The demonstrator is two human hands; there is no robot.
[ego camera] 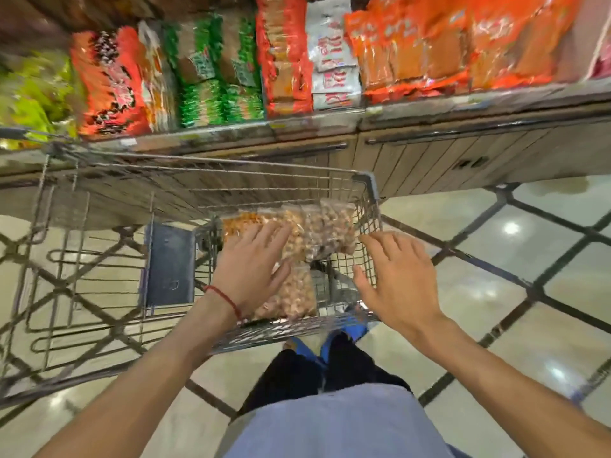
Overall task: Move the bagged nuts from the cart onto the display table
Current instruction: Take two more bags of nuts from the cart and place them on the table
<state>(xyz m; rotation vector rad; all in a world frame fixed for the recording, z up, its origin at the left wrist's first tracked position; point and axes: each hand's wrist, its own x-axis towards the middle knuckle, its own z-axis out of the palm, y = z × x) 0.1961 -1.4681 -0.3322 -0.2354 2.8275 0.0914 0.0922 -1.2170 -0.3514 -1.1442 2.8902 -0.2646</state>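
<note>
A wire shopping cart (367,193) stands below me, pushed against the display table (429,153). In its small upper basket lie clear bags of nuts: a pale one (330,226) at the far right, an orange-tinted one (241,224) at the far left, and another bag (294,299) nearer to me. My left hand (251,269), with a red string at the wrist, is spread flat over the bags, fingers apart. My right hand (396,279) hovers open over the basket's right rim, holding nothing.
The display table's top is packed with orange, green and white snack packets (287,61). Wooden cabinet doors (463,160) sit below it. The cart's large lower basket (82,259) extends to the left. A glossy tiled floor (529,259) spreads to the right.
</note>
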